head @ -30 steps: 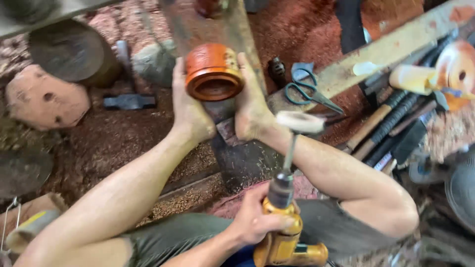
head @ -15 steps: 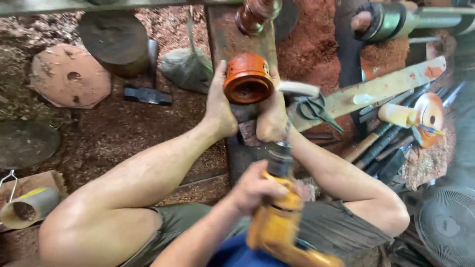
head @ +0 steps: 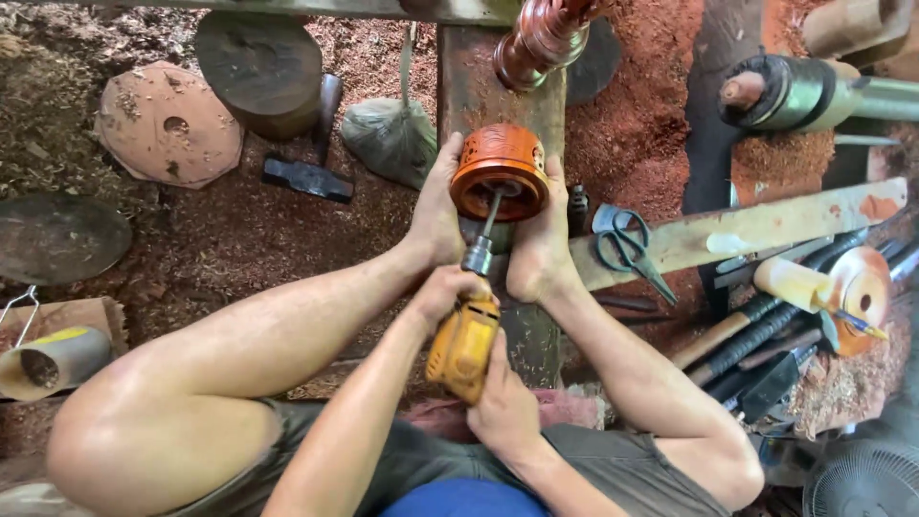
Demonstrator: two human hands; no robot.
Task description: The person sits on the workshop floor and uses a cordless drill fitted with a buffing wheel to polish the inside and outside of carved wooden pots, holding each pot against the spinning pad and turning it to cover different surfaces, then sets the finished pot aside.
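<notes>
I hold a yellow power drill in both hands. My left hand grips its front end behind the chuck, and my right hand wraps the rear handle. The drill's bit reaches into the open mouth of a round orange-red wooden cup. The cup lies on its side on a worn wooden beam, clamped between my two bare feet, left foot and right foot. The bit's tip is hidden inside the cup.
Blue-handled scissors lie on a pale plank to the right, with long-handled chisels below. A hammer, wooden discs, a grey bag and a turned wooden piece surround the beam. Red sawdust covers the ground.
The drill, held up in one hand a second ago, has swung down to the cup. Its bit now sits in the cup's mouth, and both hands grip the drill.
</notes>
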